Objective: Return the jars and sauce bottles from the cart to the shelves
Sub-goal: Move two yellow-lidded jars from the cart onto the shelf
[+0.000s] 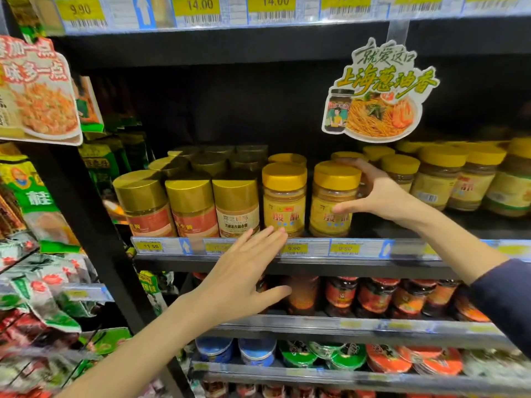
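Squarely ahead stands a black metal shelf [287,267] in a shop aisle, its front edge carrying a clear price strip [316,248] with yellow tags. At the front of that shelf stands the yellow-lidded jar [330,193], upright, and the right hand [382,193] is grasping it: the thumb [344,209] lies across the yellow label and the fingers [353,165] curl round the far side by the lid. Just beside it on the left is a matching jar [284,196], then a row of gold-capped jars [192,205] with red and beige labels. More yellow-lidded jars [436,179] crowd the shelf to the right. The left hand [244,277] is released and holds nothing — flat, with straight fingers, it hangs in front of the price strip with its fingertips near the base of the matching jar; whether they touch it I cannot tell. A dark sleeve [505,297] covers the right forearm. Above, a cut-out noodle sign [379,93] hangs from the next shelf's tag rail [201,7]. Below sit red-labelled jars [379,294], and lower again foil-lidded bowls [316,357] in blue, green and orange. On the left — past the black upright — hang green and white packets [37,282].
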A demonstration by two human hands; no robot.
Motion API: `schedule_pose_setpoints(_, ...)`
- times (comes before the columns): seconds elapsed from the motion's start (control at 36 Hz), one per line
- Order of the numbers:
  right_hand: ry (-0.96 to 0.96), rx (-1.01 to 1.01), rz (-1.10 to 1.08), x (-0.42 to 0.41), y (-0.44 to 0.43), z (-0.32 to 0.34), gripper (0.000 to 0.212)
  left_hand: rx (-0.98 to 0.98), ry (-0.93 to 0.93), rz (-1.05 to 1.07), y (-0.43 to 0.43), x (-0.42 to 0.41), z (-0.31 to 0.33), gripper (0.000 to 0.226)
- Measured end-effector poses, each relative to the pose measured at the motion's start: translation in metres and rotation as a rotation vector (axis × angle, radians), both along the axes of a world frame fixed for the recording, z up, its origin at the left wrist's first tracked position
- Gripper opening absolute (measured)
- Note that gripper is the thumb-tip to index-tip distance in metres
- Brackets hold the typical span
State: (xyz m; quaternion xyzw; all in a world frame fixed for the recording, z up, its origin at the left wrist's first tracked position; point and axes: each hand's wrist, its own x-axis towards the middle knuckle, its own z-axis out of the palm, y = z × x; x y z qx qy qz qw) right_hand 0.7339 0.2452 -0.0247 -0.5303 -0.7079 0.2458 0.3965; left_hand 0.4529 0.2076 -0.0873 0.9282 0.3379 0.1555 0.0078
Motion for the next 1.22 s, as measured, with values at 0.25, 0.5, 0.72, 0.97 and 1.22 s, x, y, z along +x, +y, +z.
schedule_pose_setpoints(0.25,-0.118,0.105,-0.093,-0.001,-0.043,0.015,0.087,-0.168,-0.087,-0.052,0.006,-0.009,0.009,0.064)
schedule_pose_setpoints(0.5,-0.605,0.281,-0.009,-0.005,-0.096,-0.008,0.07,-0.13,0.033,0.046,-0.021,-0.009,0.032,0.059)
schedule_pose_setpoints(0.72,-0.739,0.183,0.154,-0.023,-0.125,-0.02,0.069,-0.064,0.147,0.23,-0.074,-0.034,0.032,0.055)
schedule_pose_setpoints(0.97,-0.92,0.186,0.433,-0.085,-0.128,-0.02,0.053,-0.216,0.206,0.491,-0.145,-0.107,0.026,0.053)
schedule_pose_setpoints(1.22,-0.944,0.255,0.701,-0.214,-0.13,-0.017,0.053,-0.185,0.169,0.771,-0.225,-0.221,0.022,0.071)
